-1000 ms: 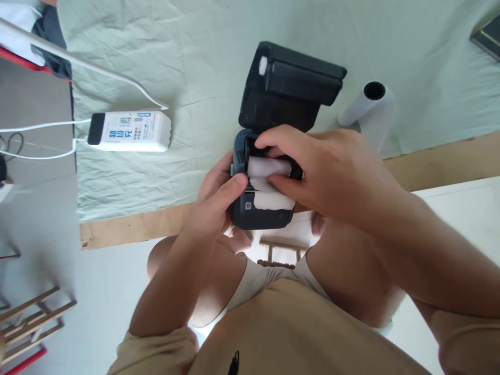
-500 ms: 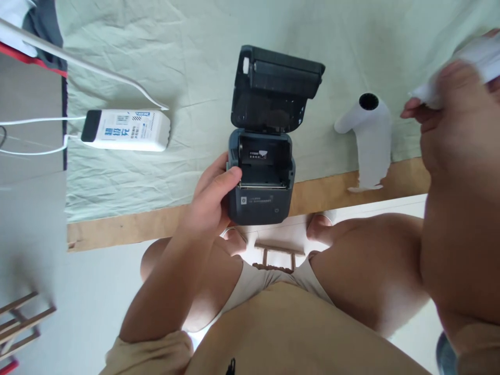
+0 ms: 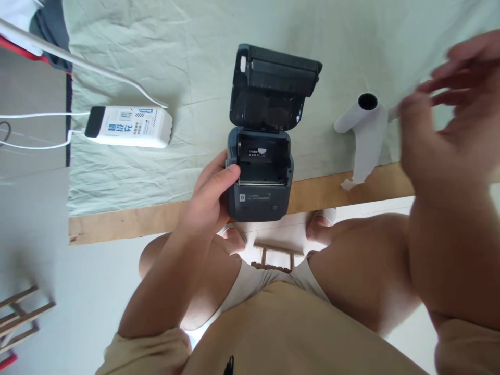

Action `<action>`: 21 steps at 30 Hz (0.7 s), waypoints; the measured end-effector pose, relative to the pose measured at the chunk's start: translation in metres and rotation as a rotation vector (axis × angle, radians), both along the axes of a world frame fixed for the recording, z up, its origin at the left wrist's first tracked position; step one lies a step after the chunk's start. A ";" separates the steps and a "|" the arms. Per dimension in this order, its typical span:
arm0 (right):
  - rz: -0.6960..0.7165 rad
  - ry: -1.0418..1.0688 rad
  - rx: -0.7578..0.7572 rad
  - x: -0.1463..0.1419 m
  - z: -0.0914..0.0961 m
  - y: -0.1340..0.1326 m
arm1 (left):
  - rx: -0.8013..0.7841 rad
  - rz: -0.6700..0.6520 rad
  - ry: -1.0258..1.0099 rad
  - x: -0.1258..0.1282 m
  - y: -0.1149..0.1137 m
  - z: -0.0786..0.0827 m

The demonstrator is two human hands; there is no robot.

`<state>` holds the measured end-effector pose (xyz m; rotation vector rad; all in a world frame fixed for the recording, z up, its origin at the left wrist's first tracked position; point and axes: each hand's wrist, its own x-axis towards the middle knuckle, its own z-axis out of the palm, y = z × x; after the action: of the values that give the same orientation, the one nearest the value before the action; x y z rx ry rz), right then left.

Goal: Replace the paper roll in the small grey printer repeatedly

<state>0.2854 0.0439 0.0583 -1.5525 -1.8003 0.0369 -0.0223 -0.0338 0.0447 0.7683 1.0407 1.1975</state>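
Down low, bare knees under the table [image 3: 117,229] edge. Just above, clamping the printer [image 3: 260,200] by its left side with the left hand [image 3: 211,198], thumb hooked over the rim. Parked at the table's front edge, partly on the cloth [image 3: 187,172], with lid [image 3: 273,83] flipped up and back and paper bay showing. Off to the right, raised and blurred, the right hand [image 3: 441,135]: spread wide, gripping nothing. Just beyond it, lying on the cloth, a paper roll [image 3: 365,125] with loose tail toward the edge. Far left, a white charger [image 3: 128,126] with cables.
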 end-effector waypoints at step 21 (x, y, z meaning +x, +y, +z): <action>0.207 0.201 -0.222 -0.038 -0.013 0.014 | -0.050 0.019 -0.069 -0.001 0.001 0.001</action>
<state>0.2475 0.0575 0.0453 -1.4466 -1.8348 0.4895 -0.0234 -0.0324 0.0459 0.6752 1.0191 1.2018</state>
